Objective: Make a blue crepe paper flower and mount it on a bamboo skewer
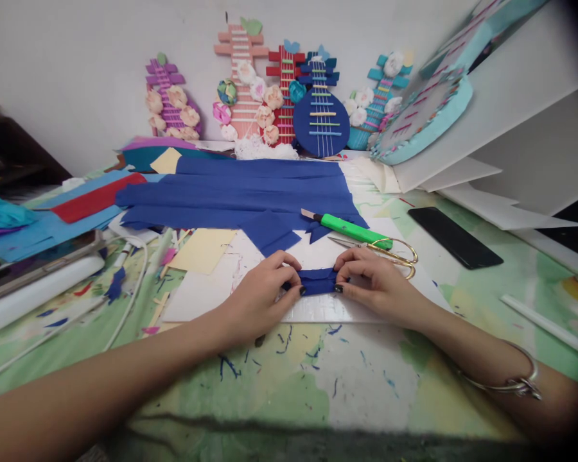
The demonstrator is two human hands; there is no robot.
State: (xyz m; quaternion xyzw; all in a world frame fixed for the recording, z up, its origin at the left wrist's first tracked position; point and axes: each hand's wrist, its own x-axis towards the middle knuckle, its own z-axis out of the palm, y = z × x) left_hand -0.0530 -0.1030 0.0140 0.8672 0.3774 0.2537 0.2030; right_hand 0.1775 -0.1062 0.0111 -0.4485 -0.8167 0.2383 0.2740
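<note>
The left hand (272,289) and the right hand (373,279) each have thumb and fingertips pinched on an end of a folded dark blue paper strip (318,282). The strip lies directly between the two sets of fingers, its long axis running left to right, roughly parallel to the near edge of the white board (192,307) beneath it. Neither hand is nearer: each has one end, and only the middle shows.

Just beyond the fingers, a blue paper square (270,232) lies to the far left. Gold-handled scissors (399,259) lie just past the right hand, with a green-handled cutter (349,228) beyond them. Farther off, long blue paper sheets (250,192) stretch left to right; a cream paper piece (206,249) lies left of the board. At the far wall stands a blue lute-shaped ornament (320,119) among others. I can make out no container around the hands.
</note>
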